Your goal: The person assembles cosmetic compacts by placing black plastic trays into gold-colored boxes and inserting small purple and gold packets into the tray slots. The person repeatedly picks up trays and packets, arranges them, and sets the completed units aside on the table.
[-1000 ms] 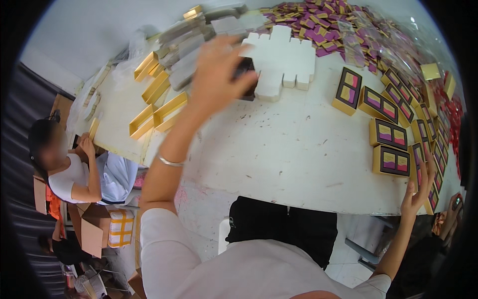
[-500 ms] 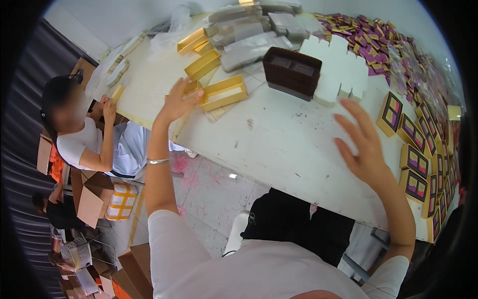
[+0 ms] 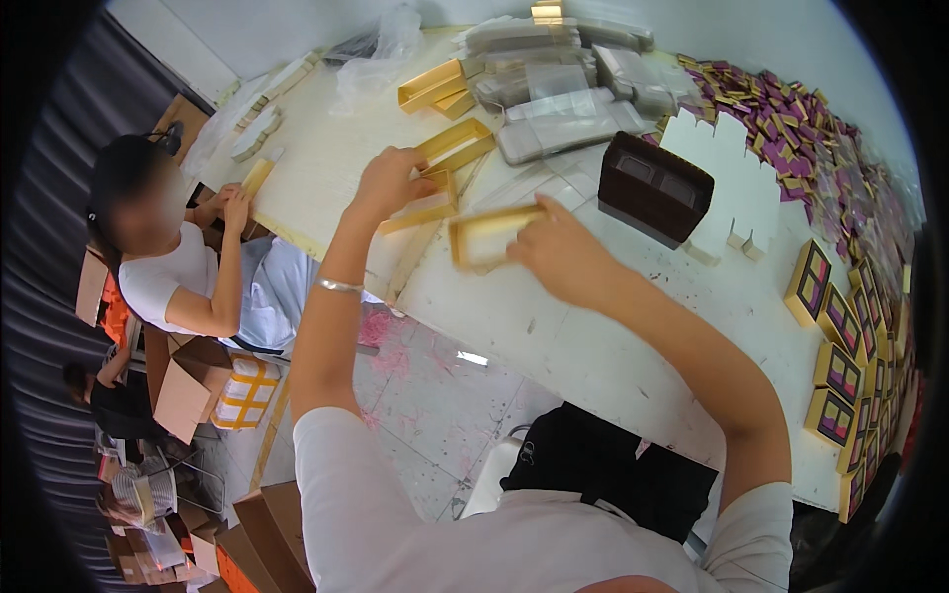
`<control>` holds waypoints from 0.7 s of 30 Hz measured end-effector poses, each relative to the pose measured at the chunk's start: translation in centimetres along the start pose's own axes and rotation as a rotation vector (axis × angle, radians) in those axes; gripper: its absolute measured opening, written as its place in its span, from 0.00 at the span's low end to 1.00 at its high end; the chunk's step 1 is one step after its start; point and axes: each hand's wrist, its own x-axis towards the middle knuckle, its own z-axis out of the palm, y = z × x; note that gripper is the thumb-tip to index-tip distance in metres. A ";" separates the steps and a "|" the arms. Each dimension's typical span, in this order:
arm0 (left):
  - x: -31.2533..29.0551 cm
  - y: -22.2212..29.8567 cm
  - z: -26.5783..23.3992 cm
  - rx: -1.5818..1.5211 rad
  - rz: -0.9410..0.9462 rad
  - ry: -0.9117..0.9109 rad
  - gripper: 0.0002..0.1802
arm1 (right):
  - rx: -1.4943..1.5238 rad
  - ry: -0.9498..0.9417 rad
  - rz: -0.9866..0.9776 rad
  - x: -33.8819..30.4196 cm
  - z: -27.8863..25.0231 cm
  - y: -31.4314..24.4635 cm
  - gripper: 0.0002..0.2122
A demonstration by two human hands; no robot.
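Between the curled fingers of my left hand (image 3: 388, 186) is the edge of a shallow gold box (image 3: 427, 210), open at the top with a pale inside. My right hand (image 3: 559, 255) pinches the right end of a second open gold box (image 3: 484, 237), slightly blurred and close beside the first. Just behind them another gold box (image 3: 460, 144) lies on the table, and farther back sits one more gold box (image 3: 432, 89). To the right of my hands stands a stack of dark brown plastic trays (image 3: 654, 188).
Clear plastic sleeves (image 3: 554, 124) lie piled at the back. White cut card pieces (image 3: 730, 163) sit behind the trays, near a heap of small purple-and-gold packs (image 3: 781, 138). Filled gold boxes (image 3: 835, 376) line the right edge. A person (image 3: 183, 247) sits at the left, handling a yellow piece.
My right hand, open and apart over the table before, has come left and gripped a gold box. My left hand has curled onto the neighbouring box. The view has shifted a little.
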 end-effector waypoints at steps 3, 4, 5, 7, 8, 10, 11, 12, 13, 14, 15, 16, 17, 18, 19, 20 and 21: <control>-2.5 2.9 -2.3 0.031 0.027 0.020 0.13 | 0.017 0.065 -0.141 -3.6 -2.1 -3.7 0.03; -3.7 4.8 -2.8 -0.015 0.068 0.007 0.13 | -0.022 0.010 -0.160 -5.2 -3.7 -4.9 0.02; -5.2 7.0 -3.1 -0.064 0.113 -0.008 0.13 | -0.061 -0.047 -0.173 -7.1 -5.2 -5.9 0.01; -7.7 11.7 -2.8 -0.175 0.341 0.005 0.12 | -0.055 0.011 -0.131 -11.6 -6.9 -7.4 0.02; -8.8 14.1 -2.2 -0.199 0.432 0.006 0.12 | -0.046 -0.019 -0.076 -13.9 -7.8 -7.9 0.03; -9.9 18.4 -0.8 -0.294 0.643 0.073 0.13 | -0.045 -0.083 0.020 -18.1 -10.0 -8.7 0.04; -10.1 20.5 -0.5 -0.291 0.688 0.065 0.14 | -0.064 -0.100 0.081 -19.8 -10.9 -9.1 0.05; -9.9 22.2 0.5 -0.319 0.742 0.095 0.15 | -0.084 -0.119 0.145 -21.5 -11.8 -9.6 0.05; -9.4 24.3 1.4 -0.319 0.782 0.129 0.15 | -0.110 -0.135 0.217 -23.2 -12.8 -10.1 0.06; -8.5 26.1 2.1 -0.319 0.818 0.167 0.15 | -0.138 -0.141 0.251 -24.6 -13.5 -10.5 0.06; -7.6 28.0 2.7 -0.320 0.847 0.170 0.14 | -0.166 -0.148 0.285 -26.0 -14.2 -10.9 0.06; -6.6 30.1 3.3 -0.316 0.882 0.172 0.14 | -0.196 -0.149 0.323 -27.5 -14.8 -11.4 0.07; -5.7 31.8 3.7 -0.308 0.910 0.176 0.14 | -0.200 -0.162 0.348 -28.6 -15.4 -11.6 0.08; -5.0 33.4 4.1 -0.292 0.917 0.161 0.14 | -0.178 -0.163 0.383 -29.6 -15.8 -11.9 0.08; -4.2 34.9 4.5 -0.273 0.929 0.147 0.14 | -0.159 -0.159 0.422 -30.5 -16.1 -12.2 0.08; -3.5 36.4 4.8 -0.252 0.938 0.135 0.14 | -0.139 -0.154 0.456 -31.4 -16.5 -12.4 0.09; -3.1 37.9 5.3 -0.246 0.942 0.135 0.14 | -0.129 -0.169 0.439 -32.1 -16.9 -12.5 0.09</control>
